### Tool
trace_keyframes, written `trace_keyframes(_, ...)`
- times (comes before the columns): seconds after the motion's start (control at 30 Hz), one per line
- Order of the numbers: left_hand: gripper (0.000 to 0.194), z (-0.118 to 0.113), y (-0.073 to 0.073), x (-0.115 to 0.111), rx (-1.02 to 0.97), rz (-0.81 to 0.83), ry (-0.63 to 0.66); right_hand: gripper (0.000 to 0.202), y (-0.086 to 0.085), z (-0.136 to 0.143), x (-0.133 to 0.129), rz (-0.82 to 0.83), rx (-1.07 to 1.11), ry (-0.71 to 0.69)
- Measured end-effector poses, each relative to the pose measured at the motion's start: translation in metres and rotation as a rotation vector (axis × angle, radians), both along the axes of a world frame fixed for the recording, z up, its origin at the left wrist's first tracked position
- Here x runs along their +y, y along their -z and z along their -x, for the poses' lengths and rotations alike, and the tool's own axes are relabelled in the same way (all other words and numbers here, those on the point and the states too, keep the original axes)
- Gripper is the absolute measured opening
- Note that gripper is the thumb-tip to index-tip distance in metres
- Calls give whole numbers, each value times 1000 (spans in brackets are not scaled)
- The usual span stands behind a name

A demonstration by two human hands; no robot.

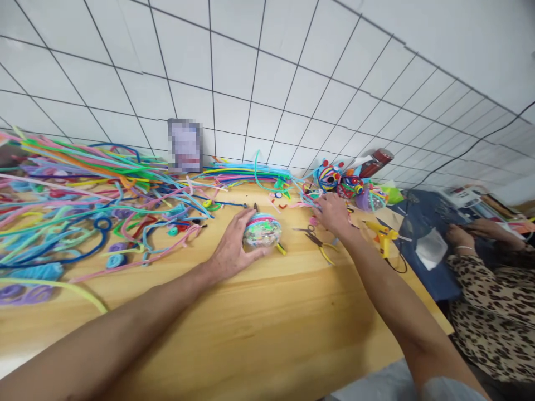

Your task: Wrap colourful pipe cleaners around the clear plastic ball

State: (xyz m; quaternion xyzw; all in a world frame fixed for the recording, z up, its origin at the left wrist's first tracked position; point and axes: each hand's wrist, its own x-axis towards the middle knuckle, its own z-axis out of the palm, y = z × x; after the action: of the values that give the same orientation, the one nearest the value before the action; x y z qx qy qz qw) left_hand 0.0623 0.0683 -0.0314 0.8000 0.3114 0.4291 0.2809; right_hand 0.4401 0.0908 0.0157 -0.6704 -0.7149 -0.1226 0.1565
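My left hand is wrapped round the side of a clear plastic ball, with thumb and fingers on either side. Pink and blue pipe cleaners ring its top, and multicoloured bits show through its clear wall. Off to the right, my right hand reaches into small pipe cleaner pieces, its fingers bent and drawn together. Whatever lies between those fingertips is hidden. Close below that hand are scissors and pliers with yellow handles.
Loose pipe cleaners cover the table's left side. A phone-like screen leans against the tiled wall. Decorated balls and a red can stand at the back right. A yellow glue gun lies near a co-worker's leopard-print sleeve.
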Motion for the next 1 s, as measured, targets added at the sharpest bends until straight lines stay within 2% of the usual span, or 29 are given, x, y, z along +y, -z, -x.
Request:
trace_keyframes(0.1,99,-1,1,0,15,15,2,19,4,-5,10,13,-33,8)
trace_keyframes(0.3,97,-2,-1,0,16,17,26,24,-9,-24,15,-58,6,11)
trace_keyframes(0.5,99,-1,-3,-2,28,33,18,10,7,-12,11,-36,79,-45)
trace_keyframes(0.57,100,-2,-3,-2,22,36,23,8,7,-9,14,-44,133,-44)
trace_keyframes(0.87,95,-4,-4,-2,-2,100,27,19,-40,-27,30,-241,555,109)
trace_keyframes(1.0,94,-4,-4,-2,-5,101,25,26,-53,-22,26,-271,784,95)
